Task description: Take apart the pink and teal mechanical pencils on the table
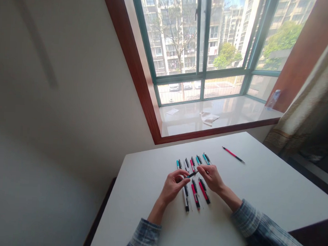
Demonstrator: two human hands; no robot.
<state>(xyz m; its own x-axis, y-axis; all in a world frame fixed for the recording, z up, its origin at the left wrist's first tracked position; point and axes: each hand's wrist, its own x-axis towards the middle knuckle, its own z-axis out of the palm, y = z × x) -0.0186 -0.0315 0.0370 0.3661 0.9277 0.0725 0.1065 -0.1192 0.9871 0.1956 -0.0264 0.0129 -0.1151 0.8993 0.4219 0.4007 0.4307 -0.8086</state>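
Live from the head-worn camera, angled forward and down
We're looking from just above the near edge of the white rectangular table (259,186), close over the left hand (174,186) and right hand (212,178), frame tilted, with the green-framed window (203,48) and its brown wooden surround (129,62) filling the far top

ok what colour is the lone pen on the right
The pen is red and black; head view.

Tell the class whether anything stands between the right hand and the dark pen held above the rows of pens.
Nothing visible does: the fingertips of the right hand touch the dark pen directly, and the left hand holds its other end, above the rows of pens.
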